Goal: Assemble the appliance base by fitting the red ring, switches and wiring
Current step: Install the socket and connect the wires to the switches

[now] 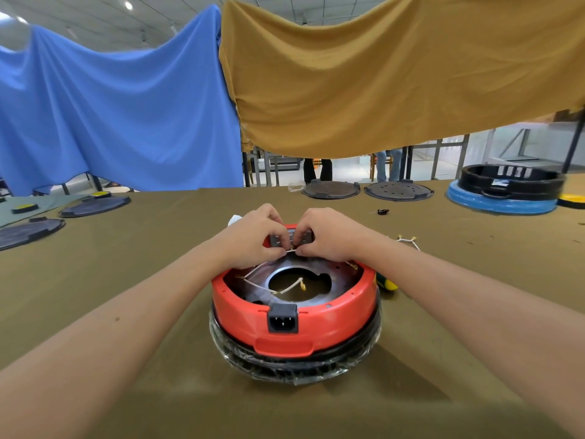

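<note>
At the red ring's [294,324] far rim, both hands' fingers [278,239] pinching a white wire [292,250].

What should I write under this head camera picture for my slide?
Both hands, left and right, pinch a white wire at the red ring's far edge.

Both forearms reach forward; left hand [253,237] and right hand [329,236] meet, fingers curled, pinching.
</note>
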Tool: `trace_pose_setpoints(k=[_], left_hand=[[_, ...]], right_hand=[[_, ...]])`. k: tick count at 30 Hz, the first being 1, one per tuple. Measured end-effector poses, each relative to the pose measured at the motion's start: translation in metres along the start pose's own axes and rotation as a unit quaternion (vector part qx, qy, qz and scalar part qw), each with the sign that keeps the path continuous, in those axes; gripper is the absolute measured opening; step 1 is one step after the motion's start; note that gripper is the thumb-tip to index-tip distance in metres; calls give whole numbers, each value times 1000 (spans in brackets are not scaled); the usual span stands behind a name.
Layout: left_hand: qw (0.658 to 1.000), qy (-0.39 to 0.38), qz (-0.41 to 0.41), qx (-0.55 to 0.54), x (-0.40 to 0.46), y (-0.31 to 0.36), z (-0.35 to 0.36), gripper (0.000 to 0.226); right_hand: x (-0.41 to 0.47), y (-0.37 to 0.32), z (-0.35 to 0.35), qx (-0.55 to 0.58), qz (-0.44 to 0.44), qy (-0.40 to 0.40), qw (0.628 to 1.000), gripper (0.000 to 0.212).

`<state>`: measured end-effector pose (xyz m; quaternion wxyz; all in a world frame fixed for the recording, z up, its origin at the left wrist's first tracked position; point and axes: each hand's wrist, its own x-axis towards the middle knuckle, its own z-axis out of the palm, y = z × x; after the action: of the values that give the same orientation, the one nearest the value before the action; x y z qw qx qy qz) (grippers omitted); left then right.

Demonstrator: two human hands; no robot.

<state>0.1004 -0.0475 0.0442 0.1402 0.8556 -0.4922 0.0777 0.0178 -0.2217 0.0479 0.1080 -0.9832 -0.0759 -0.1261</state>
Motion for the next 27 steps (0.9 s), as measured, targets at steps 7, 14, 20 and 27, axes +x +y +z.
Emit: trace_pose_setpoints(k=[7,14,20,27], left_hand=[[1000,7,-4,22,-1,1,-1,13],[1000,-4,14,22,-1,2,-2,14],[999,6,5,36,-1,2,-1,13],[999,16,13,49,-1,3,0,7]], right_hand=[[-1,0,-1,-9,-7,-9,1000,20],[-1,-1,-2,-5,-1,-7,1000,18],[2,-1,1,-49,3,3,999,20],[3,-1,7,-85,-15,38,996,35]])
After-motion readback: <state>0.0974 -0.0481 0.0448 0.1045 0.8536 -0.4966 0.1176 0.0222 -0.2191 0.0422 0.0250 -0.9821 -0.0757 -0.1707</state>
